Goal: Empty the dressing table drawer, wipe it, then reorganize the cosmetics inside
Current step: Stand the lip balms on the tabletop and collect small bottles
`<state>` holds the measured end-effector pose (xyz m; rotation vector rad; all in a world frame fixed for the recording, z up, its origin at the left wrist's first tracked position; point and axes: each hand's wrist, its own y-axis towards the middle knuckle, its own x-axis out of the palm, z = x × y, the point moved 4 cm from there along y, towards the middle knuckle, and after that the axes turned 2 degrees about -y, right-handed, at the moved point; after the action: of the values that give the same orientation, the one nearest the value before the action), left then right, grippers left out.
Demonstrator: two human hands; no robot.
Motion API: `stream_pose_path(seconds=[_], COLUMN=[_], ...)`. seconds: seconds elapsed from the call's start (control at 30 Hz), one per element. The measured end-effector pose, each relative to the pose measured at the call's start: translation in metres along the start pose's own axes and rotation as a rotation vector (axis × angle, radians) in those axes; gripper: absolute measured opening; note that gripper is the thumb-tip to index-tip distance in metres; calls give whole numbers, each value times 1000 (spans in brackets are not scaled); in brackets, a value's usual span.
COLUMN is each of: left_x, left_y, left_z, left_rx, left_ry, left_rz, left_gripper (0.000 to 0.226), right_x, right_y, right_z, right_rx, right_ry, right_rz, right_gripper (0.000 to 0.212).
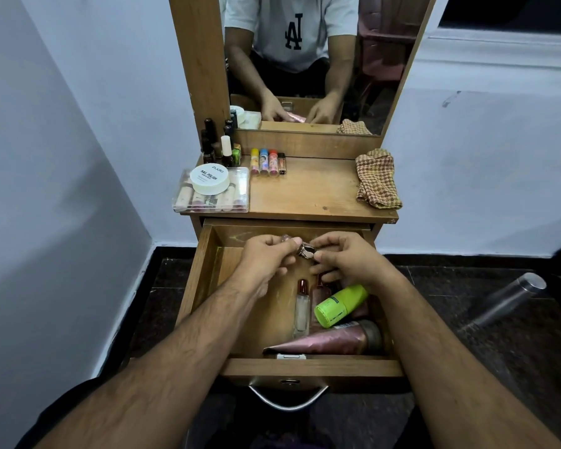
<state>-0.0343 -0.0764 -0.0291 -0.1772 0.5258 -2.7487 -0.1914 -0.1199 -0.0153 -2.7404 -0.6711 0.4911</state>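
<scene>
Drawer (204,280), lower centre of frame, open. Left hand (266,257) and right hand (347,257) together pinch small brownish item (306,252) above it. Green bottle (340,305), clear bottle (302,311), pink tube (324,341) inside. Cosmetics box (212,194) and cloth (377,178) on tabletop (305,192). Stage, emptying or refilling, cannot be told.

Over the open drawer (204,273), the left hand (266,257) and right hand (344,257) are pinching a small brown cosmetic item (306,251) between them. A green bottle (340,304), a clear vial (302,311) and a pink tube (324,343) are lying inside, while a checked cloth (376,179) is sitting on the tabletop (308,192).
</scene>
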Motion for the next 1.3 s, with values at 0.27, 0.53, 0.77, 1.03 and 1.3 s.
stream_pose_path(seconds=[0.27,0.53,0.77,1.03,1.3], left_x=[-23,-25,-18,-21,-22], left_y=[5,-3,-5,-2,0], left_z=[7,11,6,1,-2], left_rx=[118,163,231,177,180], left_ry=[416,910,946,928,968], left_rz=[158,147,90,57,50], left_gripper=[15,48,44,41,43], right_x=[-17,22,8,16,11], right_y=[11,5,14,17,17], right_z=[-6,-5,9,11,9], right_rx=[-84,-107,-57,-33,-74], right_ry=[-715,-977,-1082,-1267,-1167], right_rz=[387,32,156,138,203], right_gripper=[30,61,51,40,30])
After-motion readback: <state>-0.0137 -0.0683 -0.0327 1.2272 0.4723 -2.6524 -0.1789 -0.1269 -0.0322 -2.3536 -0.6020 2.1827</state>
